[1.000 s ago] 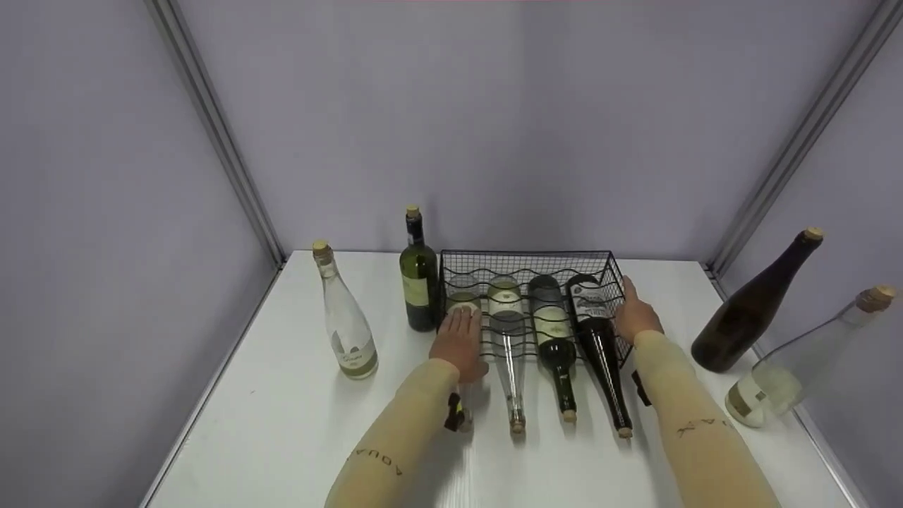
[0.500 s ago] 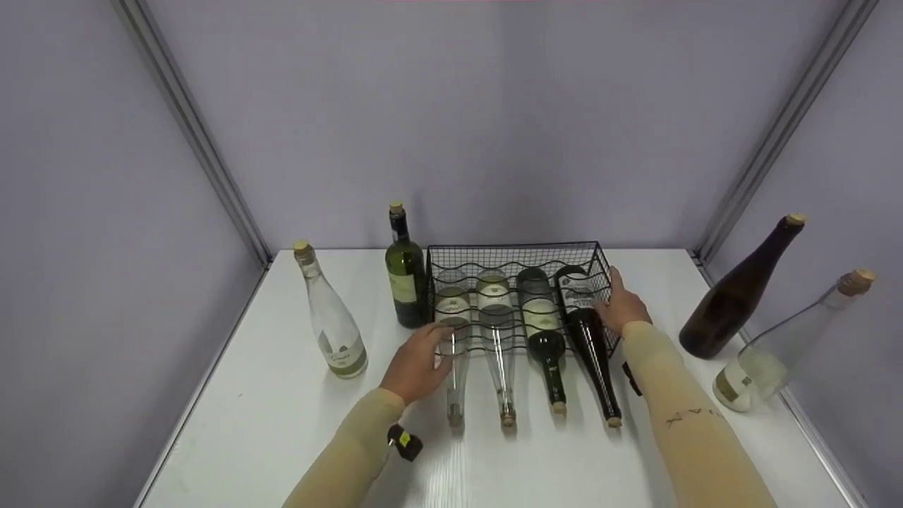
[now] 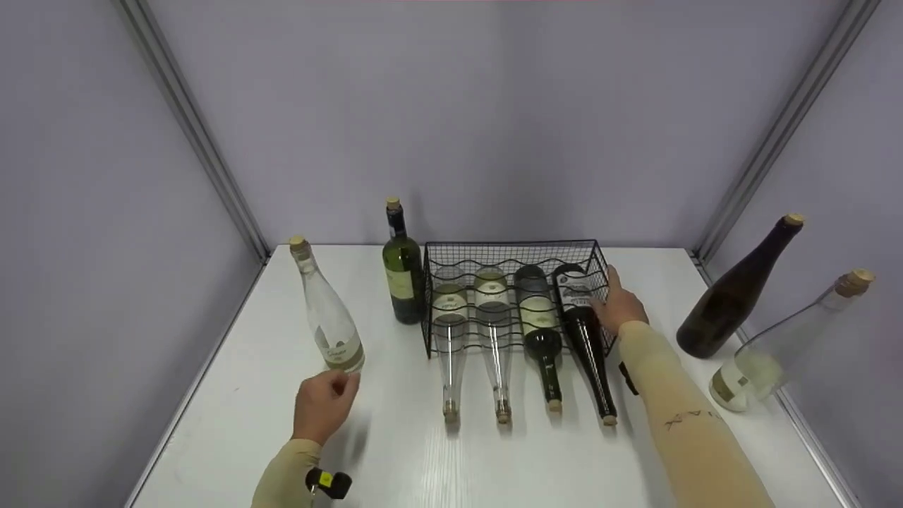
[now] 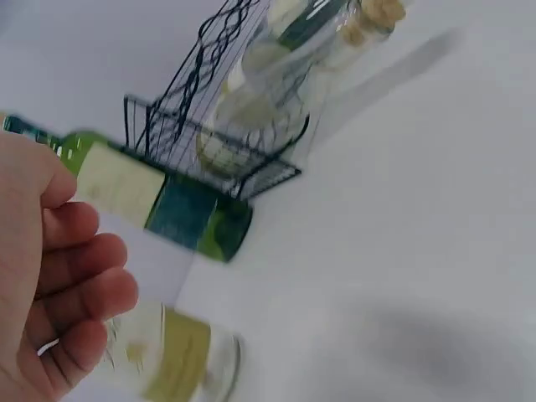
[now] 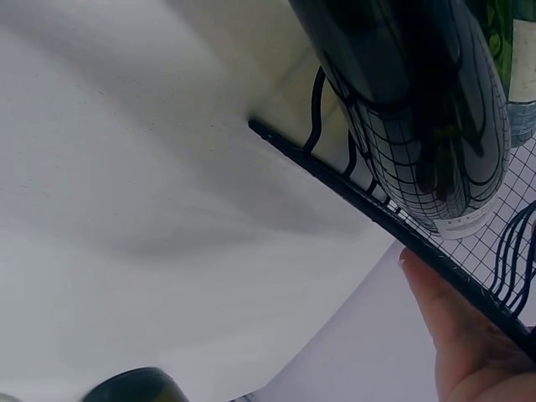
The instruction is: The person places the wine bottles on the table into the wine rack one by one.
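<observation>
My left hand [image 3: 324, 406], fingers loosely curled around nothing, hovers just in front of a standing clear glass bottle [image 3: 330, 317] with a cork. In the left wrist view that bottle's labelled base [image 4: 180, 356] shows beyond the curled fingers [image 4: 92, 293]. My right hand [image 3: 621, 307] holds the right side of a black wire wine rack [image 3: 511, 250], one finger stretched along its outside. Several corked bottles lie in the rack, necks toward me: two clear ones, a green bottle [image 3: 542, 346] and a dark bottle [image 3: 589, 346] nearest the right hand.
A green wine bottle [image 3: 403, 279] stands against the rack's left side. At the right stand a brown bottle [image 3: 734, 296] and a clear bottle [image 3: 748, 381], both corked. Grey walls [image 3: 458, 127] close in the white table [image 3: 423, 466] behind and at both sides.
The left hand has left the leftmost lying bottle and moved left and toward me, to the standing clear bottle. The right hand stays at the rack's right side, its thumb now over the inner edge.
</observation>
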A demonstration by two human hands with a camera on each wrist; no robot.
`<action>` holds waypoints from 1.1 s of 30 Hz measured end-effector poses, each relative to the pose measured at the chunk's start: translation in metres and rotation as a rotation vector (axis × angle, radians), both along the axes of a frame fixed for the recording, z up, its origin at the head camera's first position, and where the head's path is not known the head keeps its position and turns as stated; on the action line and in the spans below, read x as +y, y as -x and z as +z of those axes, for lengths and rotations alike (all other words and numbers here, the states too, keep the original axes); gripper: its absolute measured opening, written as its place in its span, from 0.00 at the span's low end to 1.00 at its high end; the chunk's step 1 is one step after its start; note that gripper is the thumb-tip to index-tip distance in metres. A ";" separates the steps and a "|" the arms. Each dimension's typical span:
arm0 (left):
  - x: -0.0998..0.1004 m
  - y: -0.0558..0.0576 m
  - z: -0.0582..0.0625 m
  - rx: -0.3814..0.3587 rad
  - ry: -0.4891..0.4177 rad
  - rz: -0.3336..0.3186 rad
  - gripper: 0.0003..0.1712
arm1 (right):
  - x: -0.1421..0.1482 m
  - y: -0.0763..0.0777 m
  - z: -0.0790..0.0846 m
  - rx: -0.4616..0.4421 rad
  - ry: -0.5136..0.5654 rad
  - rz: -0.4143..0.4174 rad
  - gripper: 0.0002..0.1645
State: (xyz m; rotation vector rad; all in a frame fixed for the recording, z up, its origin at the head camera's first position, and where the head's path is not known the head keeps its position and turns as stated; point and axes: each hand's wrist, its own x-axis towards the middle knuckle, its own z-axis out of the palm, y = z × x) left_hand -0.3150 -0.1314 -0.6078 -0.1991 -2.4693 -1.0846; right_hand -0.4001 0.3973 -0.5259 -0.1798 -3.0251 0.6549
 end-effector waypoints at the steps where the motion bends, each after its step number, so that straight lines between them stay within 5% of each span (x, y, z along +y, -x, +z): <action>1: -0.006 0.001 -0.002 -0.037 -0.018 0.045 0.18 | 0.000 0.000 0.001 0.001 -0.001 -0.003 0.49; 5: -0.024 0.009 -0.011 -0.158 -0.083 0.215 0.23 | 0.003 0.001 0.004 0.004 -0.011 -0.012 0.49; 8: -0.033 0.019 -0.017 -0.240 -0.168 0.253 0.33 | 0.005 0.002 0.004 0.001 -0.013 -0.009 0.49; 13: -0.039 0.039 -0.026 -0.349 -0.304 0.176 0.59 | 0.005 0.003 0.002 -0.001 -0.011 -0.021 0.49; 18: -0.038 0.055 -0.034 -0.362 -0.323 0.127 0.71 | 0.004 0.000 0.000 -0.008 0.011 -0.017 0.49; 24: -0.031 0.070 -0.041 -0.344 -0.367 0.096 0.73 | 0.004 -0.002 -0.001 0.008 -0.007 -0.015 0.49; 33: -0.024 0.077 -0.042 -0.398 -0.529 0.029 0.69 | -0.002 0.000 -0.002 -0.010 -0.005 -0.013 0.49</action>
